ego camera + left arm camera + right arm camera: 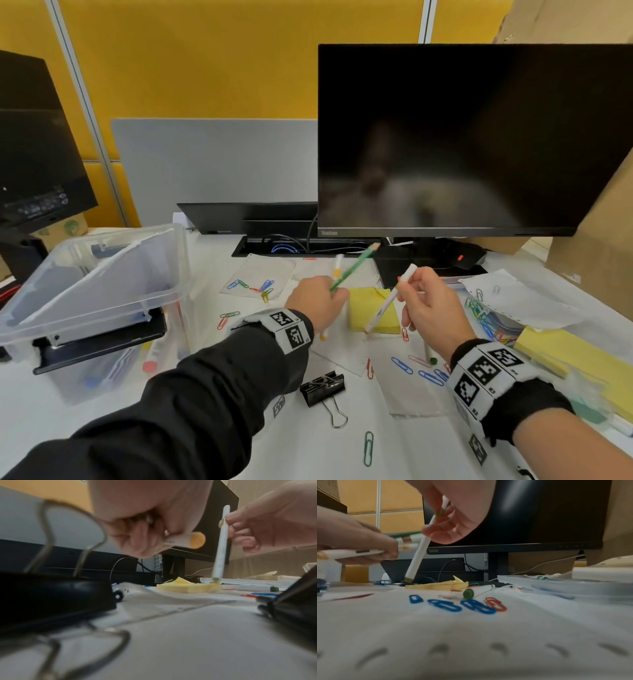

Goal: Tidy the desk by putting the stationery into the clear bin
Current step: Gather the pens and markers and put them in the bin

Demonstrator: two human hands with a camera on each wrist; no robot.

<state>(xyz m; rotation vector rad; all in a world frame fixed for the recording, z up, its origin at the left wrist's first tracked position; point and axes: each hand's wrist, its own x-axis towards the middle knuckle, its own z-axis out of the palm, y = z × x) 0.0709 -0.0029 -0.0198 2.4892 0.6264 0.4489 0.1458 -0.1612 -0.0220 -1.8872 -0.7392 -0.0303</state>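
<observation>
My left hand (318, 301) grips a green pencil (352, 269) and a white marker with an orange end (188, 540), both sticking out past the fingers. My right hand (428, 301) pinches a white marker (388, 298) that slants down over the yellow sticky-note pad (373, 310); the same white marker (419, 550) has an olive tip close above the pad (436, 586). The clear bin (102, 274) stands tilted at the left with pens inside. A green-capped marker (477, 591) lies on the desk below my right hand.
Coloured paper clips (404, 366) lie scattered on the white desk, and a black binder clip (323, 389) sits under my left forearm. A dark monitor (479, 137) stands behind, cardboard boxes (599, 222) at the right, loose papers and another yellow pad (561, 349) at the right.
</observation>
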